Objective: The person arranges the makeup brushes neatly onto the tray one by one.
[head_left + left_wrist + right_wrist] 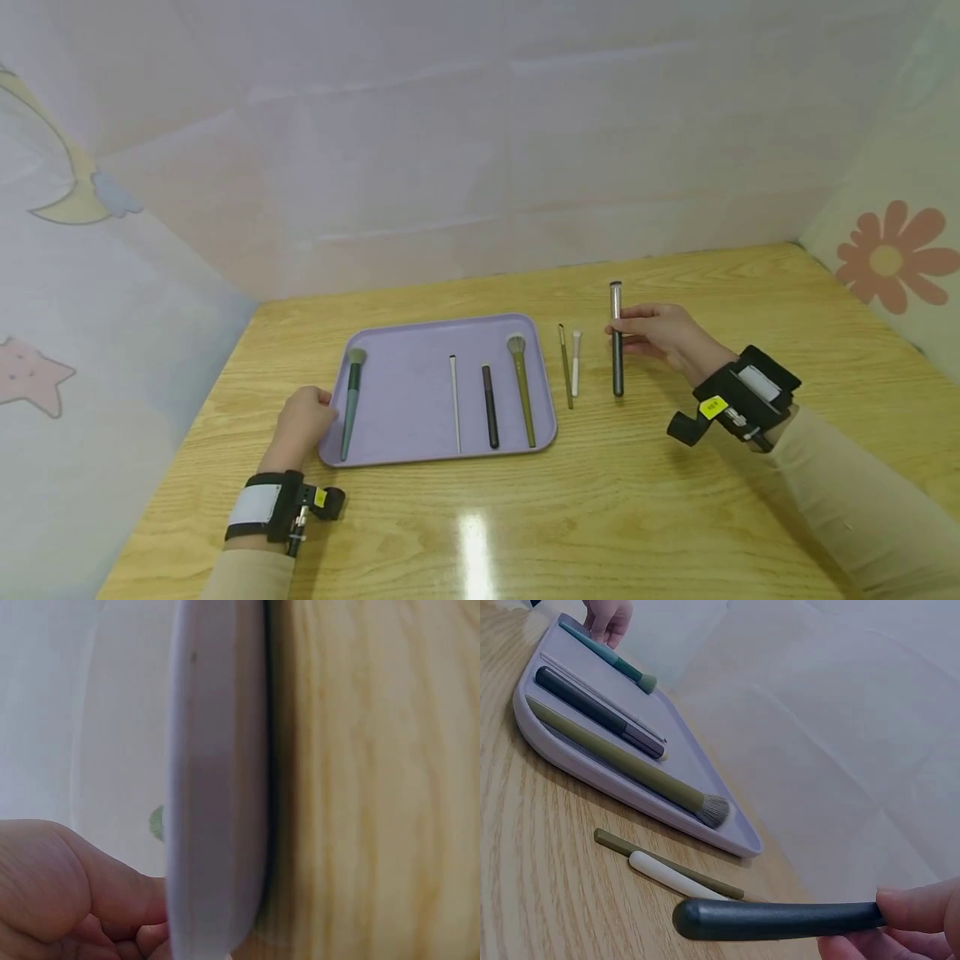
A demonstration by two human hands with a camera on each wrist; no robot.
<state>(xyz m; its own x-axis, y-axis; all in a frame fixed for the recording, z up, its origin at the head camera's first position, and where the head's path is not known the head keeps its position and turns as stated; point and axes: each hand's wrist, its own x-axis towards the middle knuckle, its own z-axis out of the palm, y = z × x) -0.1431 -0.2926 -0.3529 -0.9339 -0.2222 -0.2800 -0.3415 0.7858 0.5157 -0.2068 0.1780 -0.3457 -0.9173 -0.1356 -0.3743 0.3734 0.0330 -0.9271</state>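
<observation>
A person works at a wooden table (450,517), seen from above; the right hand (671,335) pinches a dark-handled brush (618,367) between thumb and fingers, its handle end pointing towards the person and its silvery upper part pointing away; this brush is to the right of the tray, apart from it, and whether it touches the table I cannot tell; the left hand (302,421) holds the left rim of a shallow lilac tray (405,392), thumb and fingers curled at the edge, the fingertips partly hidden.

Four brushes lie in the tray, spaced apart; from left to right they are a teal-handled brush (352,408) with a green head, near the left hand; a thin white brush (455,408); a black brush (490,408); and an olive brush (522,392) with a fluffy grey head, beside the right rim; between the tray and the right hand, a thin olive brush (566,371) and a white-handled brush (576,367) lie on the table, close together; both wrists wear black straps (750,392); a red flower (887,261) decorates the right wall.
</observation>
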